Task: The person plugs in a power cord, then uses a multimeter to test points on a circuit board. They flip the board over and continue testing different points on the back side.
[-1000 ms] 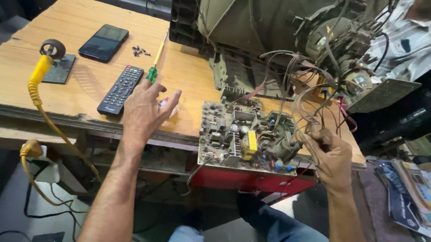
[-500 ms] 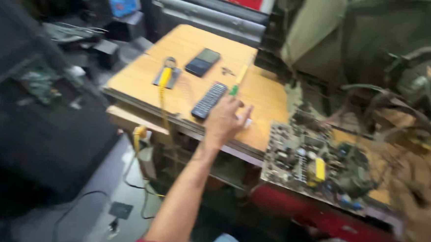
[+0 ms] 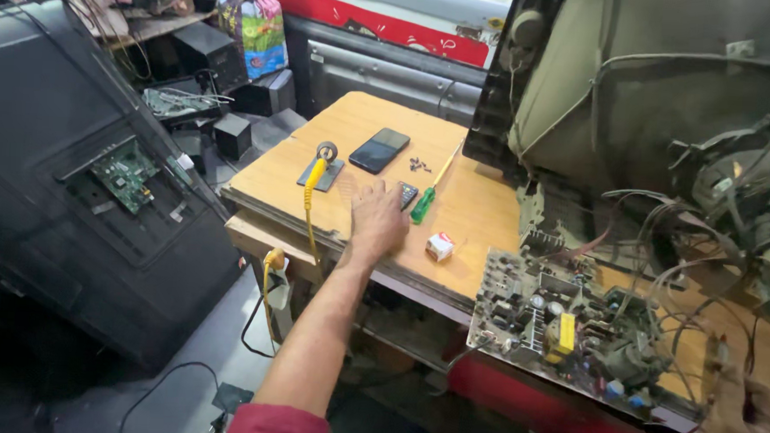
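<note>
My left hand [image 3: 378, 220] lies palm down on a black remote control [image 3: 407, 194] on the wooden table [image 3: 355, 123], fingers bent around it so that only the remote's far end shows. Just right of that hand are a green-handled screwdriver [image 3: 422, 205] and a small white and red box [image 3: 439, 246]. My right hand [image 3: 740, 427] sits at the bottom right corner, partly cut off, closed among thin wires [image 3: 712, 348] that run from an exposed circuit board [image 3: 564, 327].
An opened tube television [image 3: 663, 99] stands behind the board. A phone [image 3: 379, 149], small screws [image 3: 419, 165] and a soldering stand [image 3: 322, 165] with a yellow cable [image 3: 308, 205] lie on the table. A black television back [image 3: 79, 192] leans at the left, on the floor.
The camera has swung left and upward, showing the black television back. My left hand moved from beside the remote onto it. The right hand stays by the wires.
</note>
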Available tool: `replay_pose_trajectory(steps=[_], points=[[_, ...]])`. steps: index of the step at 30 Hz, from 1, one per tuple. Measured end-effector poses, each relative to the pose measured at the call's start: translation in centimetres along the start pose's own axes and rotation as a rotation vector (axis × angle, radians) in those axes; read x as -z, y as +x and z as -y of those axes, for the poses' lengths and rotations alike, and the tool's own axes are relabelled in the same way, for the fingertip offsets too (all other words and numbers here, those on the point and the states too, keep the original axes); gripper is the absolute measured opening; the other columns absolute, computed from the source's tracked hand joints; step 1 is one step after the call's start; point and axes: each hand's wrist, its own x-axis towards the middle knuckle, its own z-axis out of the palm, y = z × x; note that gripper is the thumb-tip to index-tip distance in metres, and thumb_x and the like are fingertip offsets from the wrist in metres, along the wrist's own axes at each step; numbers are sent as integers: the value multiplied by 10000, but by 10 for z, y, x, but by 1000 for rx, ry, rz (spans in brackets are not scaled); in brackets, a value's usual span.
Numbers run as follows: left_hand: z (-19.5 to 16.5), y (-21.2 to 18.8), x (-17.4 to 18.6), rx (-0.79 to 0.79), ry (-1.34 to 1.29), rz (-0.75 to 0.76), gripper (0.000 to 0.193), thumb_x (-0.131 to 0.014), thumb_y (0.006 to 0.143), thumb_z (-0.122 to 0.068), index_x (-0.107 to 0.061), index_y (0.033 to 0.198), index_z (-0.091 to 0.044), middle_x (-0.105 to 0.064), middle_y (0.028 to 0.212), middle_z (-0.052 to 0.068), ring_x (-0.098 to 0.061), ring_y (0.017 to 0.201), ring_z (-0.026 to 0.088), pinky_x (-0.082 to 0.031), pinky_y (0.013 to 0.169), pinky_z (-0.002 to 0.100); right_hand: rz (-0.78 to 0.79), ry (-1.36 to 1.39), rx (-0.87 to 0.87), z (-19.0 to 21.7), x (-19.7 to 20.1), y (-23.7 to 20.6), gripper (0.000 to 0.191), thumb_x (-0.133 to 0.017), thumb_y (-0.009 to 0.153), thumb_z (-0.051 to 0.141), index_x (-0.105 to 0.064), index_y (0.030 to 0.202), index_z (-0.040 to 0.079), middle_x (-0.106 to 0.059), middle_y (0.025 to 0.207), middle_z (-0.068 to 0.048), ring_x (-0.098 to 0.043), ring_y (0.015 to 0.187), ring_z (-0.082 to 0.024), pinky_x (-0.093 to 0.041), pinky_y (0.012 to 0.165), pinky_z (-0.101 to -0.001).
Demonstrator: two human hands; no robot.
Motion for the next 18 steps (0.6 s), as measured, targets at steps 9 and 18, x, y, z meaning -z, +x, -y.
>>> replay_pose_trajectory(steps=[9, 18], points=[[3, 11, 9, -17, -92, 176, 372, -561, 964, -290, -615, 1323, -211, -576, 1208, 275, -586, 1088, 439, -499, 904, 532, -222, -28, 80, 22, -27, -2, 295, -573, 1210, 202, -647, 1128, -71, -582, 719, -90, -521, 585, -129, -387, 516, -275], [3, 37, 48, -78, -231, 0, 536, -534, 903, -216, -513, 1436, -165, -603, 1323, 238, -564, 1066, 465, -518, 881, 548, -230, -18, 120, 34, -46, 1, 278, -581, 1201, 191, -655, 1127, -67, -598, 753, -95, -533, 620, -126, -401, 556, -271]])
